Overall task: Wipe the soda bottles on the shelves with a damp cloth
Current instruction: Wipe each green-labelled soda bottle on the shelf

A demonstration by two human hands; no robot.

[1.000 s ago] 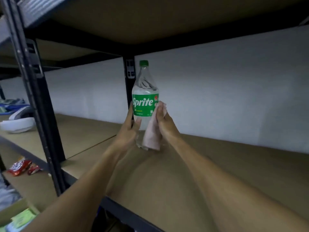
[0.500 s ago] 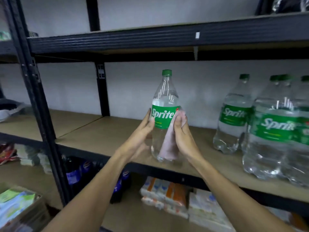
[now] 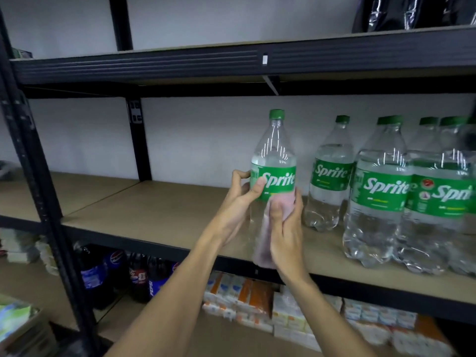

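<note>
Our left hand [image 3: 242, 199] curls round the Sprite bottle [image 3: 277, 150] at its label, at 9 o'clock of the other bottles [image 3: 332, 173]. Our right hand [image 3: 286, 228] clasps the pink cloth [image 3: 265, 240] around its lower body. We should grip firmly and wipe toward 6 o'clock.

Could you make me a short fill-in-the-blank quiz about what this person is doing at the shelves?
1. The left hand grips a clear bottle with a ____ cap.
2. The right hand presses a ____ cloth against it.
3. More Sprite bottles stand on the same shelf, to the person's ____.
4. Some dark soda bottles stand on the shelf ____ this one.

Missing words: green, pink, right, below.
</note>
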